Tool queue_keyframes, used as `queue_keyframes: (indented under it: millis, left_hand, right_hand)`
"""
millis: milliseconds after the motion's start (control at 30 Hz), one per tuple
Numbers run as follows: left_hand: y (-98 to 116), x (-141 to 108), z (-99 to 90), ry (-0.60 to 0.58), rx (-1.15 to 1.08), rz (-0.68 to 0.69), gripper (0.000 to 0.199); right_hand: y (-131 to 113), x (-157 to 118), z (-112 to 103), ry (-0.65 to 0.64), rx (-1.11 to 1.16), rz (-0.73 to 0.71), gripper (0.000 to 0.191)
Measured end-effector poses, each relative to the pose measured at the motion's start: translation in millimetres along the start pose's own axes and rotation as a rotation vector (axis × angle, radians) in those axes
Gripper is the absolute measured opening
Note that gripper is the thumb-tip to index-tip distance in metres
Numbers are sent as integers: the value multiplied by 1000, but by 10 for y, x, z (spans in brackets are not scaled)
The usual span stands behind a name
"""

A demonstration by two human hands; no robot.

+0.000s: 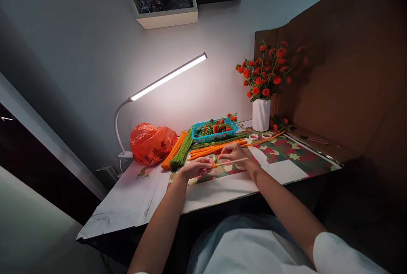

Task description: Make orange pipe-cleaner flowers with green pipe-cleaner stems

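Note:
Over the front of the table, my left hand (200, 167) is closed in a pinch on a thin pale stick (231, 162). A small piece of orange pipe cleaner (215, 165) is wound around the stick's left end, by the fingertips. The stick points right, passing below my right hand (234, 153) toward the wrist. My right hand is closed with its fingertips together, just above and right of the orange piece; what they pinch is too small to make out. Behind the hands lies a roll of tape (211, 157), partly covered by them.
Orange pipe cleaners (203, 152) and a green bundle (182, 152) lie behind my hands. A blue basket (199, 139) holds orange flowers. Further right stand a white vase (261, 115) and tape rolls (253, 137). An orange bag (149, 142) sits left under a lamp (168, 76).

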State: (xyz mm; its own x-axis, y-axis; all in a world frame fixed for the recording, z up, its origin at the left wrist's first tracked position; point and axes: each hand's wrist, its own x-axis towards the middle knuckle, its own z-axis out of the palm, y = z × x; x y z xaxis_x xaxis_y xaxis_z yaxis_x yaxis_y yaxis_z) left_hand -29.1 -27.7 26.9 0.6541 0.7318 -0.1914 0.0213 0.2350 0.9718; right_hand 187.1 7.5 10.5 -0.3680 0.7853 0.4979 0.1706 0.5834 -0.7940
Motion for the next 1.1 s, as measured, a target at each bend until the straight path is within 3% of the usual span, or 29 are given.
queue_keyframes:
  millis: [100,200,333,467,633,733,800,900,1000,1100]
  left_hand:
    - [15,-26,-37,-49,137,-133,29]
    - [28,-31,-67,-16,227,-194,33]
    - [26,-17,-57,107,325,-152,36]
    - [-11,44,15,278,428,-10,37]
    - [-95,157,80,512,678,224,38]
    - [-141,205,109,617,873,322,28]
    - [-157,221,136,688,1051,337,19]
    - [-165,233,168,801,1216,253,16]
    - [-171,247,156,848,1184,236,17]
    - [-171,272,112,829,957,349,21]
  right_hand:
    - [5,-16,4,-70,-140,-138,37]
    - [-1,-39,23,-58,-299,-239,38]
    - [-15,-58,50,39,-417,-357,42]
    - [-10,-58,80,161,-503,-423,42]
    - [6,-56,117,206,-612,-410,40]
    - [-5,-67,129,182,-612,-420,37]
    - [-15,-73,134,171,-579,-431,35]
    - [-20,-73,140,162,-531,-388,31]
    - [-24,-63,147,175,-460,-289,32]
    - [-36,-53,149,155,-279,-184,36]
